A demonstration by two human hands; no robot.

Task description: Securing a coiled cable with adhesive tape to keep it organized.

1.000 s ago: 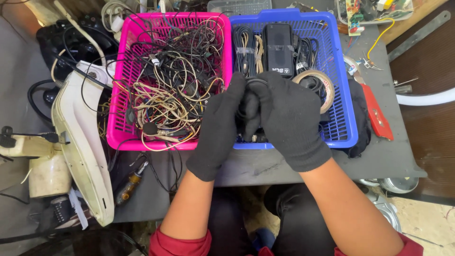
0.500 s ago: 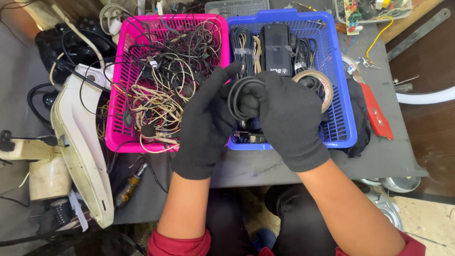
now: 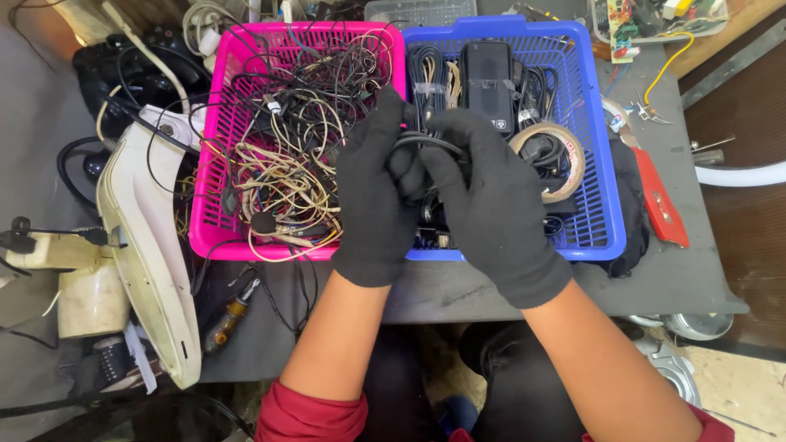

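Over the seam between the pink basket point(image 3: 214, 164) and blue basket point(image 3: 602, 188), both gloved hands close on a coiled black cable point(image 3: 426, 147), left hand point(image 3: 372, 196) and right hand point(image 3: 491, 205) side by side, the coil between them.

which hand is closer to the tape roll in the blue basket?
Right. The right hand sits just beside the tape roll; the left hand is farther off, near the pink basket.

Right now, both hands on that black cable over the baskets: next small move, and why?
Probably lower the black cable into the blue basket. Both gloved hands, left hand and right hand, hold it looped right over that basket's near edge, and the blue basket already holds tidy coiled cables, while the pink basket holds a loose tangle.
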